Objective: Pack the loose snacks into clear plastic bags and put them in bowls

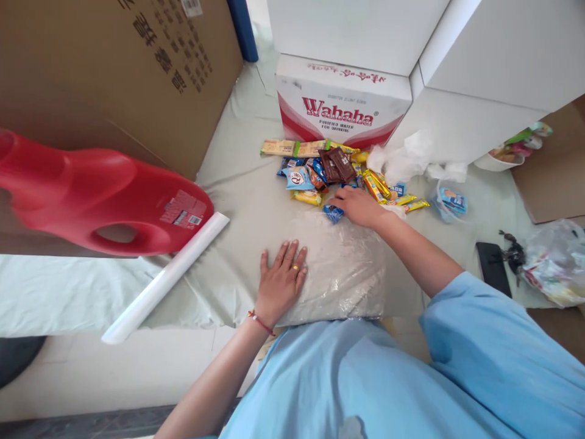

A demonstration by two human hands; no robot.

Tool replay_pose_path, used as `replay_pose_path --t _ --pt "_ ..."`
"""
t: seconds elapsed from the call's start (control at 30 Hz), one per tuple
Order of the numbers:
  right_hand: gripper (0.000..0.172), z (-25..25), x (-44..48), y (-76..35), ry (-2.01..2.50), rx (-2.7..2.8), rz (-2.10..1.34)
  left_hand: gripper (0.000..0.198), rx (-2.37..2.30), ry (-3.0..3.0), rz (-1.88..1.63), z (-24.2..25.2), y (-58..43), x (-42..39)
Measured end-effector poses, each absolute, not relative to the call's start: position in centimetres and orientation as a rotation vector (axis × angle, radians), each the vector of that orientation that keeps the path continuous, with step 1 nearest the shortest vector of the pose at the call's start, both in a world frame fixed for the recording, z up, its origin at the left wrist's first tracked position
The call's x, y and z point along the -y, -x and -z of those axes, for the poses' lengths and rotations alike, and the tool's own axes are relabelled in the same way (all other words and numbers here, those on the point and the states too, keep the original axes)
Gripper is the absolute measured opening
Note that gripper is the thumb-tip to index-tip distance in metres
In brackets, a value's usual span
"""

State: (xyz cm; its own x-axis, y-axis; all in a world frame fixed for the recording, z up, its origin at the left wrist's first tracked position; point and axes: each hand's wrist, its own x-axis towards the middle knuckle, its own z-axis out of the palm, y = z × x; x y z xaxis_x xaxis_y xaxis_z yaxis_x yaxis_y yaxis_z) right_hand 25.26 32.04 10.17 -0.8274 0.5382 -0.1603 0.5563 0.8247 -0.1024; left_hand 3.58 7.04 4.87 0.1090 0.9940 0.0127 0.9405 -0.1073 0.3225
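My left hand (281, 275) lies flat with fingers spread, at the left edge of a clear plastic bag (347, 268) that is spread on the cloth-covered table. My right hand (359, 206) is at the near side of a pile of wrapped snacks, its fingers curled on a small blue snack packet (333, 213). Around it lie dark brown packets (337, 166), a light blue packet (298, 178), yellow stick packets (375, 186) and a pale yellow packet (306, 197). Long cream-and-green wrapped bars (295, 148) lie behind. My right thumb is partly hidden.
A red jug (137, 195) lies at the left beside a white roll (164, 277) and a large cardboard box (137, 73). The Wahaha carton (342, 103) stands behind the snacks. At right are a clear tub (450, 201), a phone (493, 268), keys and a plastic bag (557, 262).
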Motion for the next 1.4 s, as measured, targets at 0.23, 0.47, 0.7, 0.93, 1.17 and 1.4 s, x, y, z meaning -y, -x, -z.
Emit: replay_pose_path --t 0.23,0.47,0.7,0.93,1.17,1.4 --pt "0.051 -14.3 -29.3 -31.6 -1.506 -2.999 0.387 0.055 -1.913 -2.148 -0.341 -4.8 -3.6 -6.9" --pt "0.044 -15.6 -20.8 -28.7 -1.051 -2.938 0.930 0.054 -1.909 -2.129 -0.374 -4.8 -3.6 -6.9" --pt "0.057 -9.6 -16.0 -26.1 -1.108 -2.773 0.641 0.056 -1.931 -2.107 -0.390 -4.8 -3.7 -6.8" --pt "0.053 -10.2 -17.9 -28.4 -1.152 -2.827 1.004 0.059 -1.961 -2.127 -0.307 -5.0 -3.3 -6.2" --pt "0.044 -12.3 -28.3 -21.6 -1.743 -2.820 0.498 0.057 -1.968 -2.182 -0.245 -5.0 -3.3 -6.0" --pt "0.032 -11.7 -31.5 -19.7 -1.728 -2.984 0.483 0.057 -1.985 -2.176 -0.287 -4.9 -3.3 -5.9"
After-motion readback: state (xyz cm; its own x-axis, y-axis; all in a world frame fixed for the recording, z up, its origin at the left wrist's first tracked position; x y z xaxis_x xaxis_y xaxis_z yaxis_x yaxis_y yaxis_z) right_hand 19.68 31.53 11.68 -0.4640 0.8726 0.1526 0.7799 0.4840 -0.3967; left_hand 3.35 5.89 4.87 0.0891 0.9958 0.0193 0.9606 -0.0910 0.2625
